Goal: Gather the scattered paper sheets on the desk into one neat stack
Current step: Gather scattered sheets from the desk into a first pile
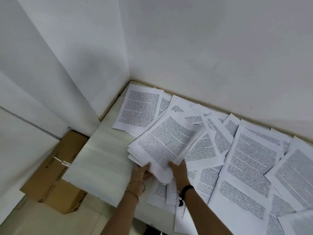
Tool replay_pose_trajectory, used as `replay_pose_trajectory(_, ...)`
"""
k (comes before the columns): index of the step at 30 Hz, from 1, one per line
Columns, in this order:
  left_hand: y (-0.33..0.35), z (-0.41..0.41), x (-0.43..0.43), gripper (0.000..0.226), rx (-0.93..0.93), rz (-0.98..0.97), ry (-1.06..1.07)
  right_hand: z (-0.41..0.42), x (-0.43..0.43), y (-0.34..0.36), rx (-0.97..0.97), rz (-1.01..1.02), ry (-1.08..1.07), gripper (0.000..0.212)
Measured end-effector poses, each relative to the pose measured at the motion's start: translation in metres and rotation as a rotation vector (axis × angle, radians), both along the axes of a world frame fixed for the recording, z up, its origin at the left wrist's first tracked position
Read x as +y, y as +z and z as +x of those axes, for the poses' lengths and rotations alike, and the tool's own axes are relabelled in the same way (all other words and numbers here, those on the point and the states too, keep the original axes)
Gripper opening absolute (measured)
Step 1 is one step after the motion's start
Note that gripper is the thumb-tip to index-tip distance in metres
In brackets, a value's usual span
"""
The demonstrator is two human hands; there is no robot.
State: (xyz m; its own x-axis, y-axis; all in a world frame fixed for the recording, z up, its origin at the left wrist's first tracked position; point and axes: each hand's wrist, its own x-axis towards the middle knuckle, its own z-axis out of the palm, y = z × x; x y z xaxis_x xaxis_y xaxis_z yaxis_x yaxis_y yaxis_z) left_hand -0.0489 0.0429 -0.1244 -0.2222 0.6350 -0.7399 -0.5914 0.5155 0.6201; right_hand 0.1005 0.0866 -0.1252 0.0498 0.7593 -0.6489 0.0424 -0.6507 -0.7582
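A thick, uneven bundle of printed paper sheets (166, 144) is lifted above the white desk (100, 160), tilted up toward the far corner. My left hand (141, 173) grips its near left corner from below, thumb on top. My right hand (178, 168) grips the near edge a little to the right. Several loose printed sheets (250, 160) lie overlapping across the desk to the right and behind the bundle. One flat sheet (138, 107) lies in the far corner by the wall.
White walls (203, 48) close the desk at the back and left. Cardboard boxes (57, 177) stand on the floor left of the desk. The left part of the desk shows bare white surface.
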Motion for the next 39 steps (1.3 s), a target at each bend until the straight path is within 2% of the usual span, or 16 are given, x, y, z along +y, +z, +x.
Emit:
replay_pose_trajectory(3,0.000,-0.043,0.011,0.046,0.212,-0.062,0.079,0.038,0.010,0.009,0.079,0.005,0.163,0.038)
replay_pose_trajectory(5,0.003,-0.056,0.015,0.040,0.307,-0.120,-0.051,0.058,0.015,0.012,0.120,0.014,0.305,0.048)
replay_pose_trajectory(7,0.005,-0.051,0.019,0.032,0.293,-0.126,-0.244,0.063,0.016,0.007,-0.023,0.059,0.345,0.060)
replay_pose_trajectory(8,0.006,-0.045,0.020,0.030,0.281,-0.121,-0.304,0.062,0.014,0.004,-0.107,0.090,0.308,0.058)
replay_pose_trajectory(10,-0.001,-0.033,0.019,0.035,0.399,-0.142,-0.389,0.055,0.007,-0.003,-0.198,0.136,0.207,0.054)
replay_pose_trajectory(12,-0.002,-0.024,0.015,0.038,0.560,-0.199,-0.461,0.047,0.002,-0.002,-0.207,0.142,0.086,0.050)
replay_pose_trajectory(15,0.005,-0.014,0.009,0.035,0.672,-0.292,-0.515,0.043,-0.004,0.007,-0.271,0.087,-0.087,0.034)
replay_pose_trajectory(19,0.008,-0.004,0.000,0.038,0.718,-0.350,-0.557,0.040,-0.021,0.005,-0.470,0.179,0.203,0.031)
replay_pose_trajectory(23,0.008,0.001,-0.007,0.038,0.769,-0.404,-0.556,0.047,-0.022,0.007,-0.636,0.215,0.133,0.031)
replay_pose_trajectory(26,0.008,0.001,-0.012,0.031,0.812,-0.409,-0.613,0.059,-0.021,0.004,-0.757,0.185,0.368,0.033)
replay_pose_trajectory(28,0.007,0.001,-0.016,0.033,0.827,-0.428,-0.651,0.065,-0.018,0.007,-0.749,0.133,0.418,0.034)
replay_pose_trajectory(33,0.008,0.005,-0.026,0.034,0.823,-0.438,-0.720,0.071,-0.016,0.014,-0.629,0.101,0.333,0.036)
replay_pose_trajectory(36,0.009,0.007,-0.029,0.037,0.799,-0.445,-0.696,0.072,-0.021,0.016,-0.539,0.081,0.298,0.038)
replay_pose_trajectory(39,0.012,0.010,-0.031,0.033,0.807,-0.416,-0.663,0.072,-0.025,0.016,-0.536,0.067,0.240,0.038)
